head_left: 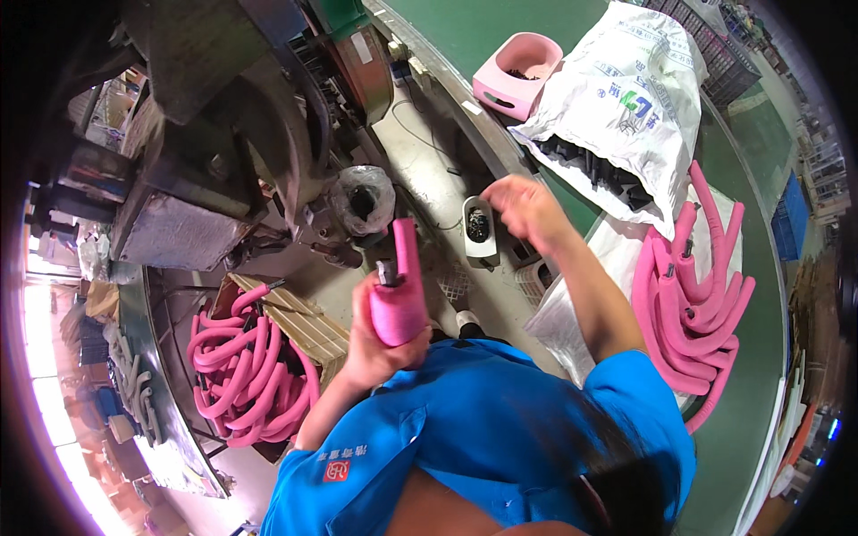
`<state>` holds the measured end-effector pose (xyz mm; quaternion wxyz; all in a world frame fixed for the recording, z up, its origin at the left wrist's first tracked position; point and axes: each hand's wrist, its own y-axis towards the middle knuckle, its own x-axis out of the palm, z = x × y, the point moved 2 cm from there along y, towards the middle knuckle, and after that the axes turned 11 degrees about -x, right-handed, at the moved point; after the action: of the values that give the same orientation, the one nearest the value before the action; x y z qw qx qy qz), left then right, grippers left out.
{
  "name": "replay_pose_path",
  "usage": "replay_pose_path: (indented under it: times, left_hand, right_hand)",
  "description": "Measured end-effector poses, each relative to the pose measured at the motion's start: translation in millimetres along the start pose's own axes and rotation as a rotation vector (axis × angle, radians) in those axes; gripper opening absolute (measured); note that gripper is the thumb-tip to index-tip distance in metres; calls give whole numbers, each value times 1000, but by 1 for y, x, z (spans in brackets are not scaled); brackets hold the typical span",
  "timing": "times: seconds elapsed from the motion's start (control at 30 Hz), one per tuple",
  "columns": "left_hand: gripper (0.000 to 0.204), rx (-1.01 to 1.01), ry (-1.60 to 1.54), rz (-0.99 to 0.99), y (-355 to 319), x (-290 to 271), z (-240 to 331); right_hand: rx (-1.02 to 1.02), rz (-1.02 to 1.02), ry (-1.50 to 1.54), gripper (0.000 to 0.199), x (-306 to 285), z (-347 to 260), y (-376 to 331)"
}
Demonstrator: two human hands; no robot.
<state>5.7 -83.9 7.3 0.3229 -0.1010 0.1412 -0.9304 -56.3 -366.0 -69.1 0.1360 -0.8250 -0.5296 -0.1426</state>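
Observation:
My left hand [380,348] is wrapped round a pink foam-covered tube [399,313], held in front of my body. A shiny metal end [386,273] shows at its upper part, and a length of pink foam rises beside it. To the right and farther off, my right hand [529,214] is raised with its fingers drawn together. Whatever those fingers may hold is too small to make out. Nearest to it is a white scoop-like container [467,241] with small dark pieces inside.
A dark metal machine [192,210] stands at left. Beside it is a plastic-lined bin [384,189]. Pink tubes [241,366] fill a crate at lower left; more pink tubes [693,304] lie on the green table [751,429]. A white sack [626,80] of black parts and a pink container [500,94] sit there too.

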Motion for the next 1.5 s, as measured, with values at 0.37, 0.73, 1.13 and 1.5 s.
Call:
replay_pose_path:
  times: [0.37,0.73,1.13,1.5]
  left_hand:
    - [70,-65,-2,139,-21,-32,-24]
    - [66,23,330,-45,-9,-25,-4]
    - [48,-86,296,-115,-19,-26,11]
    - [44,-107,227,-151,-42,-35,12]
  right_hand:
    - [391,601,-1660,48,-220,15,46]
    - [-193,204,-676,27,-81,3,-11]
    - [-1179,-497,-1605,26,136,-46,-27]
    - [-1422,-601,-1562,24,175,-50,-10]
